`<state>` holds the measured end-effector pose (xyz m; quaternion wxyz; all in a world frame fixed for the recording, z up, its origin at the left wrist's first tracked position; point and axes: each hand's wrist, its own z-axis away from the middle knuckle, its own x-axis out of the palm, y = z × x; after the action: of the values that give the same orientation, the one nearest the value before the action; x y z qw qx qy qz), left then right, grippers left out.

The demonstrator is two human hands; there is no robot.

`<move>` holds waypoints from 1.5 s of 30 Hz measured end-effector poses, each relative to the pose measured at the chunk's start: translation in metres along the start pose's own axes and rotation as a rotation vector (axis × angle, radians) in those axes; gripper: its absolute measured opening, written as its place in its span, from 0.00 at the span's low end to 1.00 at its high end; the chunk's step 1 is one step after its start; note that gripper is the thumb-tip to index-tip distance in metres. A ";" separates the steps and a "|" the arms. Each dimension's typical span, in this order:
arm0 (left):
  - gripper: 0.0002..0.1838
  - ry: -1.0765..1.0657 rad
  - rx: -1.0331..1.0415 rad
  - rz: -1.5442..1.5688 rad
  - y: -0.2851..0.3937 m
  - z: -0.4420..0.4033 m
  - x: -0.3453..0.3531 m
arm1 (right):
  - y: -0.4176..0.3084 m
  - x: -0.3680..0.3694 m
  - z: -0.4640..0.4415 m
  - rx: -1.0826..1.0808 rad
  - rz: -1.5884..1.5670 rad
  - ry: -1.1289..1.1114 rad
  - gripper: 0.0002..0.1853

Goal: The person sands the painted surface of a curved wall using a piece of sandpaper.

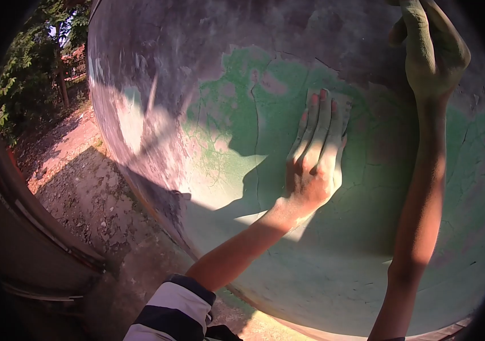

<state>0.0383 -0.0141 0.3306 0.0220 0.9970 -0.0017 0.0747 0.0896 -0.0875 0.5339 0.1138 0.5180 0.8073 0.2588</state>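
Note:
My left hand (316, 153) lies on the green, cracked wall surface (288, 85), its fingers stretched upward. Under those fingers is a thin pale sheet (343, 102), pressed against the surface, with its upper right corner showing. Farther up and to the right, my right hand (433, 57) is raised in front of the dark upper part of the wall. Its fingers are curled and partly cut off by the top edge, so what they hold, if anything, is hidden. Pale dust coats both hands.
The wall curves in the wide view, with green and purplish patches and sharp shadows. Rubble ground (92, 193) and trees (32, 74) are at the left. A dark curved object (32, 227) stands at the lower left.

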 end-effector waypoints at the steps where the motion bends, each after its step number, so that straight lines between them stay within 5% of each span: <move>1: 0.28 -0.064 -0.054 0.003 0.016 0.034 -0.004 | 0.001 0.000 0.000 0.000 0.001 -0.002 0.16; 4: 0.25 -0.236 -0.011 -0.097 0.033 0.090 -0.011 | 0.000 0.000 0.002 -0.014 0.025 -0.012 0.16; 10: 0.31 0.058 -0.012 -0.086 -0.016 -0.028 -0.004 | 0.004 -0.015 0.004 0.204 0.118 -0.152 0.12; 14: 0.23 0.008 -0.100 -0.091 0.021 0.020 -0.005 | 0.010 -0.012 0.005 0.111 0.062 -0.123 0.11; 18: 0.25 -0.170 0.021 -0.101 0.031 0.087 -0.008 | 0.009 -0.016 0.006 0.131 0.091 -0.118 0.11; 25: 0.27 0.097 -0.135 -0.063 -0.014 -0.021 -0.005 | 0.016 -0.020 0.002 0.142 0.151 -0.181 0.11; 29: 0.28 -0.195 -0.110 -0.004 0.041 0.103 -0.005 | 0.016 -0.020 0.004 0.122 0.140 -0.167 0.11; 38: 0.28 0.061 -0.108 -0.036 -0.011 -0.012 -0.003 | -0.003 0.000 0.004 -0.017 -0.018 -0.064 0.17; 42: 0.28 -0.216 -0.167 -0.001 0.041 0.128 -0.006 | -0.004 0.001 0.005 0.001 -0.023 -0.057 0.17; 45: 0.27 -0.264 -0.119 -0.001 0.034 0.131 -0.018 | 0.001 -0.001 0.002 0.026 -0.002 -0.073 0.17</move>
<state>0.0394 -0.0541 0.2001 0.0807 0.9950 -0.0083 -0.0574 0.0916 -0.0875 0.5323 0.1367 0.5276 0.8066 0.2288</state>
